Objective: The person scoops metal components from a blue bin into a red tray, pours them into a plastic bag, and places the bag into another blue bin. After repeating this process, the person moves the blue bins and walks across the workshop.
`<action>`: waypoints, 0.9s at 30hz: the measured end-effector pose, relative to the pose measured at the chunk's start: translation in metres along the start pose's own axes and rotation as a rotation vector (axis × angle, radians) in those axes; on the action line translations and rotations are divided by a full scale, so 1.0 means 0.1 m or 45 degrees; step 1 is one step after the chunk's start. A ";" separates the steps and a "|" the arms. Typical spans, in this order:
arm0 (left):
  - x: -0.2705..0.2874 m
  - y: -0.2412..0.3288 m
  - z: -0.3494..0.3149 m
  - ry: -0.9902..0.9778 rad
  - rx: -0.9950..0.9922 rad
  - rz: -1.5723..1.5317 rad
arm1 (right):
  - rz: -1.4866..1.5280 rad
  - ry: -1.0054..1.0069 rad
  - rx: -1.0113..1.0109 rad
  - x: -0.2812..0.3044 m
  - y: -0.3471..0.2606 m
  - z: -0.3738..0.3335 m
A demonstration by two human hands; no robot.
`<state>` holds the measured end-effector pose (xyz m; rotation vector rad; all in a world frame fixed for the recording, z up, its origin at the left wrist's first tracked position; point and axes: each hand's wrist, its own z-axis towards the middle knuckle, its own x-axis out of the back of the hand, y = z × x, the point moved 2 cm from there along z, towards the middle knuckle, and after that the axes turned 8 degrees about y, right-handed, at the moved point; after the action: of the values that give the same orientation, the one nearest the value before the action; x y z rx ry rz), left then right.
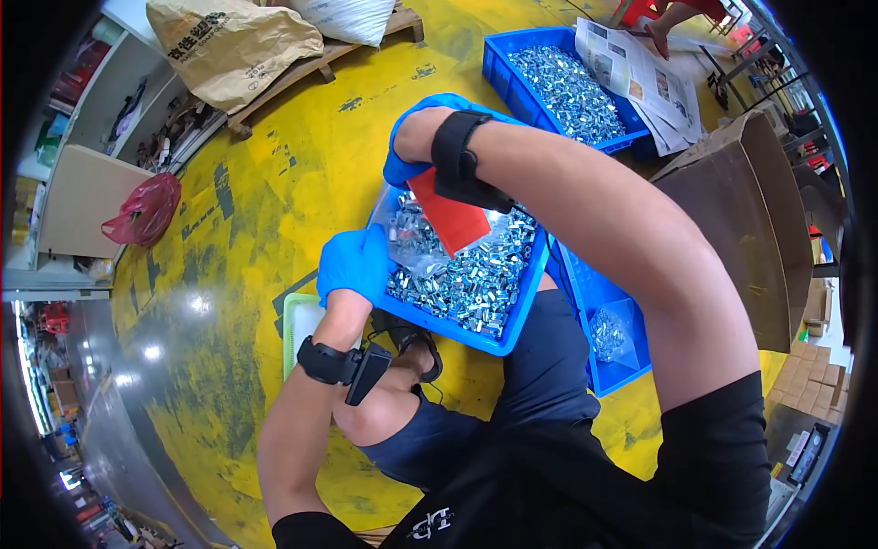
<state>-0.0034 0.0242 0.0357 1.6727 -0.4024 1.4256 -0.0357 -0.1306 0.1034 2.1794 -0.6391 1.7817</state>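
Note:
A blue plastic crate (pixel 495 346) full of small shiny metal parts (pixel 476 291) sits in front of me, close to my knees. Over its near-left part lies a clear plastic bag (pixel 416 242) with some metal parts in or under it. My left hand (pixel 355 265), in a blue glove, is closed at the bag's left edge, beside the crate wall. My right hand (pixel 410 151), also gloved, bends down over the crate's far-left corner; the wrist and its black strap hide its fingers. Just below that wrist shows a flat red-orange piece (pixel 450 216), lying against the bag.
Another blue crate of metal parts (pixel 567 91) stands farther off, with newspaper (pixel 631 69) on its side. At right, a blue crate (pixel 599 377) holds a small bag of parts (pixel 608 335), near a large cardboard box (pixel 745 229). A green-rimmed tray (pixel 289 329) lies left.

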 end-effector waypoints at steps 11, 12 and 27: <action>-0.11 -0.49 0.19 -0.220 0.464 -0.406 | 0.091 -0.372 -0.098 0.17 0.07 -0.14; -0.13 -0.49 0.21 -0.219 0.406 -0.386 | 0.089 -0.371 -0.100 0.15 0.07 -0.13; 0.03 -0.57 0.11 -0.023 0.596 -0.584 | 1.161 -0.041 0.141 0.34 1.27 -0.51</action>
<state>0.0456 0.0485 0.0162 1.9826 0.3210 1.2096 -0.1356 -0.2237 0.1376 2.1360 -1.7916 2.1855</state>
